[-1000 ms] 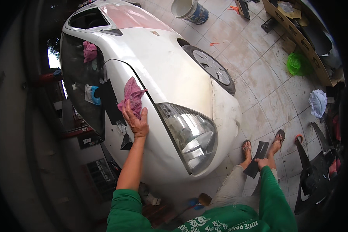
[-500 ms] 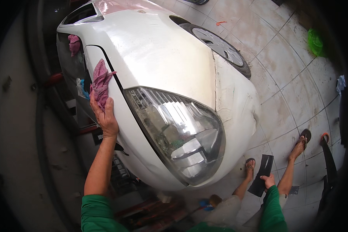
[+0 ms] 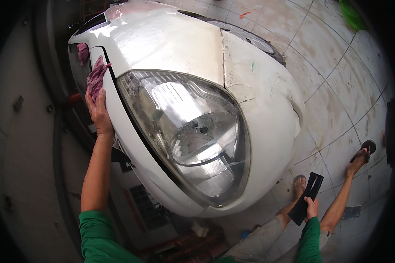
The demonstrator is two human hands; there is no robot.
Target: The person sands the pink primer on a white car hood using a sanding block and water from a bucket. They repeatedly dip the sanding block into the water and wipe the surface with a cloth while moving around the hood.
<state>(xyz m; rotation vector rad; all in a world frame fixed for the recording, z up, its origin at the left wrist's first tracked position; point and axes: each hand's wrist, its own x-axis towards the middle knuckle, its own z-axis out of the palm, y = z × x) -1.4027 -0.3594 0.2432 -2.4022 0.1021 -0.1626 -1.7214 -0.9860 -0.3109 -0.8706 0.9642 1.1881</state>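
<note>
A dusty pink cloth lies bunched against the white car's front edge. The fingers of my left hand are bent round the cloth's lower end, and the palm rests along the panel. A large clear headlight, scratched and hazy in places, fills the middle of the view. Low on the right, my right hand grips a black flat rectangular strip, possibly sandpaper, above the floor and apart from the car.
Another pink cloth hangs farther back at the car's open edge. The bumper has cracks and scuffs near its seam. A wheel stands beyond it on stained floor tiles. Green plastic and a dark flat piece lie there.
My view has moved closer to the headlight and bumper. My left hand still holds the cloth on the panel. The black strip in my right hand is tilted more to the right.
</note>
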